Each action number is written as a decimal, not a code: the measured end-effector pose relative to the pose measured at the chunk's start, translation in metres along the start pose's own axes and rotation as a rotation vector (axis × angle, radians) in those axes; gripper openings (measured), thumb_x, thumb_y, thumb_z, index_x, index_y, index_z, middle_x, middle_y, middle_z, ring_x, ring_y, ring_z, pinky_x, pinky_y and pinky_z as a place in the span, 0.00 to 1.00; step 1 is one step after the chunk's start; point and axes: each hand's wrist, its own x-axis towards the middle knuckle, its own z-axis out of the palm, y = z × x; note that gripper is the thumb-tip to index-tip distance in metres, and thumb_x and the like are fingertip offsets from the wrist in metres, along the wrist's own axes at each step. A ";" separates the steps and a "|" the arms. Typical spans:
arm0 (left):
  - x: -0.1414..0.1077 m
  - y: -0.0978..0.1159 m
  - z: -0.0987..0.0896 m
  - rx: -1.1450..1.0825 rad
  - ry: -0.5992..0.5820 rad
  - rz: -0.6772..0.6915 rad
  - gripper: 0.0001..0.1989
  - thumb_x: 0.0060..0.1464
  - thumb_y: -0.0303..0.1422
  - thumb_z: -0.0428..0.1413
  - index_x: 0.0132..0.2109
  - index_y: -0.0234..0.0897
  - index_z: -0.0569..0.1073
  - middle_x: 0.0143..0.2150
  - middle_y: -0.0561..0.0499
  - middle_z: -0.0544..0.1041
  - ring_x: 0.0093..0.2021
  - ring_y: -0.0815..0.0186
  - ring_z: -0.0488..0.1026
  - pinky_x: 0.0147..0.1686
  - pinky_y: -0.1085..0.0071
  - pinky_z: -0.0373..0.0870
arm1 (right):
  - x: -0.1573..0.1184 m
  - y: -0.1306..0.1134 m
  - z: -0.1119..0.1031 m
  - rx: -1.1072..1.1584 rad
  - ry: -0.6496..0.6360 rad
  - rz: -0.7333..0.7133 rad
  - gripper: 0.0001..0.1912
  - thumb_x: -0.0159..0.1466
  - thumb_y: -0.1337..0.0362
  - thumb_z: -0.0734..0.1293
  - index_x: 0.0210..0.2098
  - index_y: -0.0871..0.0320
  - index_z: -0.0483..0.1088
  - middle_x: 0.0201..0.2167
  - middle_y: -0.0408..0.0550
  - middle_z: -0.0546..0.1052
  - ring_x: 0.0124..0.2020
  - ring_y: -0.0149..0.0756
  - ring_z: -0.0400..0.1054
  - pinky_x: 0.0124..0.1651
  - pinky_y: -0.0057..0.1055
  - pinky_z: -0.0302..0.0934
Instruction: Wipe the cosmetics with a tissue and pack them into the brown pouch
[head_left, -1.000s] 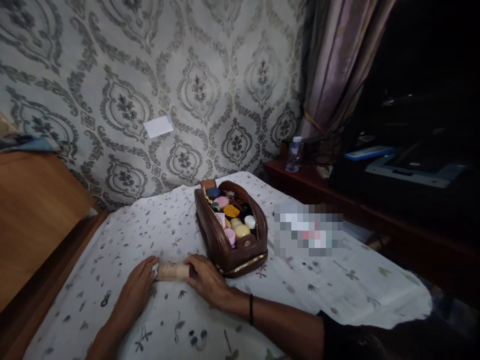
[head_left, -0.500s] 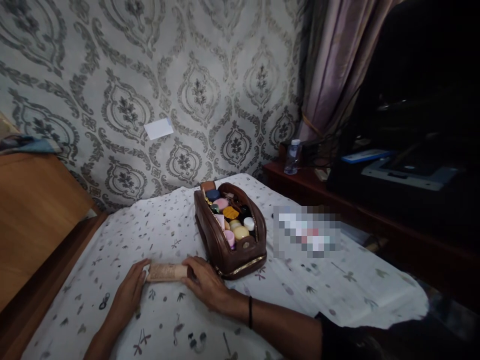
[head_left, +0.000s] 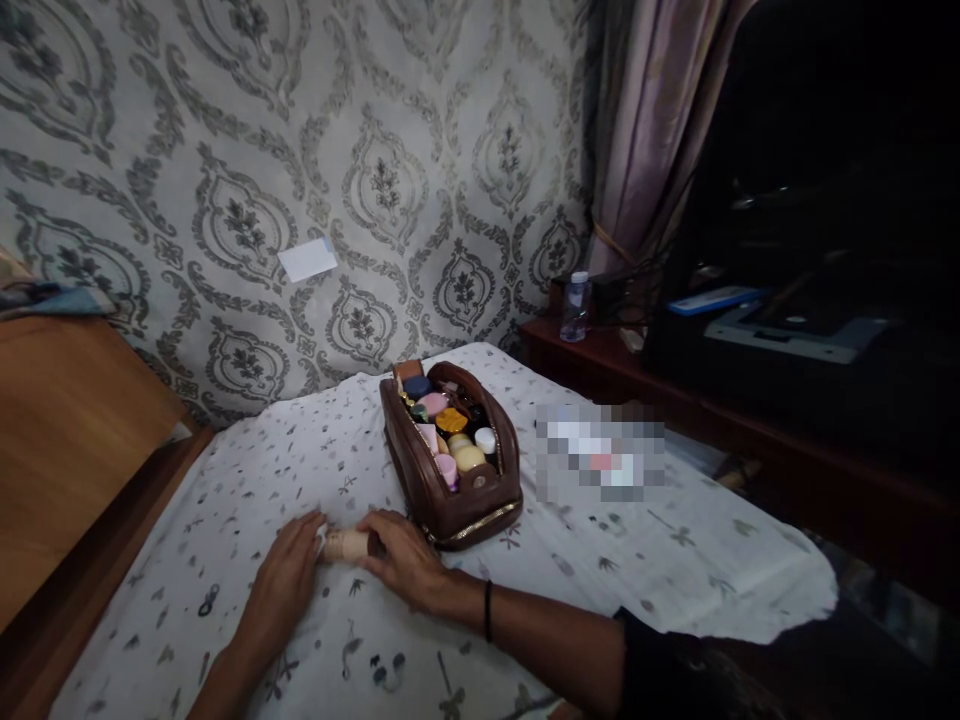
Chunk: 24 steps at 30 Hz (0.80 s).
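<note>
Low on the bed, a beige tube (head_left: pixel 346 545) with a dark end lies crosswise between my hands. My right hand (head_left: pixel 405 560) grips its right end, thumb below and fingers above. Over the left part of the tube, my left hand (head_left: pixel 289 570) is closed and hides that end. Something small and white shows at the left fingertips, too small to make out. Just beyond my right hand stands a brown leather toiletry bag (head_left: pixel 461 515), unzipped and packed with several jars, lids and small bottles.
A patterned white sheet (head_left: pixel 600 590) covers the bed. Right of the bag lies a pixelated item (head_left: pixel 600 455). A plastic bottle (head_left: pixel 575 308) stands on the dark red furniture (head_left: pixel 544 340) at the back right. A wooden board (head_left: pixel 75 440) borders the left side.
My left hand has slid right along the tube, so less of the tube shows. My right hand keeps its grip. The whole view has shifted slightly.
</note>
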 end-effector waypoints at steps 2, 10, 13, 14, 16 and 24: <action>0.008 0.020 0.000 0.005 -0.022 0.105 0.18 0.68 0.37 0.45 0.58 0.40 0.71 0.56 0.46 0.78 0.57 0.58 0.74 0.60 0.56 0.71 | 0.000 0.001 0.001 0.007 0.012 -0.005 0.18 0.56 0.74 0.71 0.44 0.55 0.68 0.43 0.47 0.74 0.48 0.40 0.68 0.51 0.33 0.60; 0.036 0.056 -0.029 -0.160 -0.328 0.111 0.15 0.68 0.38 0.45 0.54 0.41 0.71 0.51 0.43 0.78 0.51 0.57 0.76 0.50 0.58 0.75 | 0.000 0.000 0.002 -0.013 0.007 0.015 0.21 0.55 0.73 0.70 0.44 0.54 0.61 0.40 0.45 0.72 0.42 0.38 0.69 0.45 0.31 0.61; 0.036 0.037 -0.042 -0.152 -0.416 0.070 0.16 0.66 0.41 0.47 0.54 0.43 0.72 0.52 0.44 0.78 0.52 0.56 0.75 0.51 0.58 0.74 | 0.000 -0.003 -0.001 -0.059 -0.024 0.039 0.20 0.54 0.74 0.71 0.43 0.54 0.63 0.40 0.44 0.72 0.42 0.38 0.67 0.44 0.30 0.59; 0.035 0.029 -0.045 -0.148 -0.425 0.054 0.16 0.65 0.42 0.48 0.54 0.43 0.72 0.52 0.44 0.78 0.52 0.55 0.75 0.52 0.58 0.74 | 0.000 -0.004 -0.002 -0.067 -0.029 0.037 0.20 0.54 0.74 0.71 0.42 0.54 0.63 0.39 0.44 0.71 0.42 0.38 0.67 0.43 0.30 0.58; 0.029 0.011 -0.050 -0.139 -0.426 0.009 0.17 0.64 0.43 0.50 0.54 0.43 0.73 0.52 0.44 0.78 0.53 0.54 0.75 0.52 0.58 0.74 | 0.000 -0.006 -0.003 -0.067 -0.026 0.026 0.20 0.54 0.75 0.71 0.42 0.54 0.64 0.39 0.43 0.71 0.41 0.37 0.66 0.42 0.29 0.57; 0.013 -0.028 -0.063 -0.266 -0.482 -0.229 0.18 0.61 0.48 0.51 0.50 0.44 0.74 0.47 0.47 0.79 0.46 0.57 0.78 0.44 0.65 0.77 | 0.001 -0.002 -0.002 -0.072 -0.042 -0.011 0.19 0.55 0.77 0.69 0.42 0.55 0.65 0.37 0.43 0.71 0.40 0.36 0.66 0.41 0.27 0.57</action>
